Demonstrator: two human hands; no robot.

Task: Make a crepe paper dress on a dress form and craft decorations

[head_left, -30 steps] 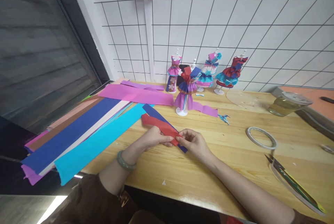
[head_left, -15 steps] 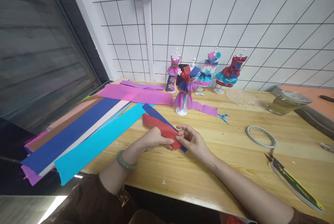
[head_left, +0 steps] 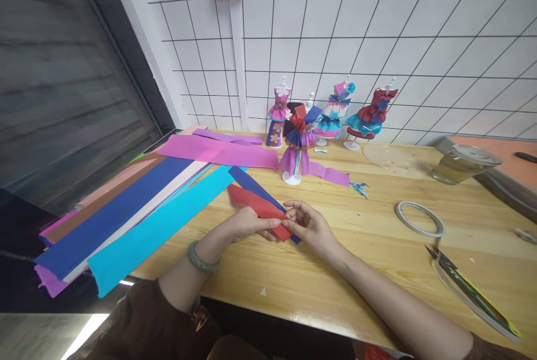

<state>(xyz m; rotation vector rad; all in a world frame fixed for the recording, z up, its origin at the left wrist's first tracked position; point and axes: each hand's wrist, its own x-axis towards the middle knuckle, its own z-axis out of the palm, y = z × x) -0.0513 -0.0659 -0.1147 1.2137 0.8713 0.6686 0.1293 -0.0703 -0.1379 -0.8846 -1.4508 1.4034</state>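
A strip of red crepe paper (head_left: 251, 201) slants across the table in front of me, with a narrower dark blue strip (head_left: 262, 191) lying beside and partly beneath it. My left hand (head_left: 252, 222) pinches the red strip near its lower end, thumb on top and fingers below. From the other side, my right hand (head_left: 306, 224) grips the same end between thumb and fingers, the two thumbs almost meeting. Beyond the hands stands a small dress form (head_left: 298, 144) wearing a red, blue and purple paper dress.
Several wide crepe strips, including a turquoise one (head_left: 163, 231) and a pink one (head_left: 222, 151), spread to the left. Dressed mini mannequins (head_left: 371, 116) line the wall. At right are a tape roll (head_left: 419, 220), yellow-handled scissors (head_left: 474, 293) and a lidded cup (head_left: 464, 165).
My left thumb has slid slightly right, closer to my right thumb. The red strip now looks flatter and more creased along its length. My right hand has hardly moved.
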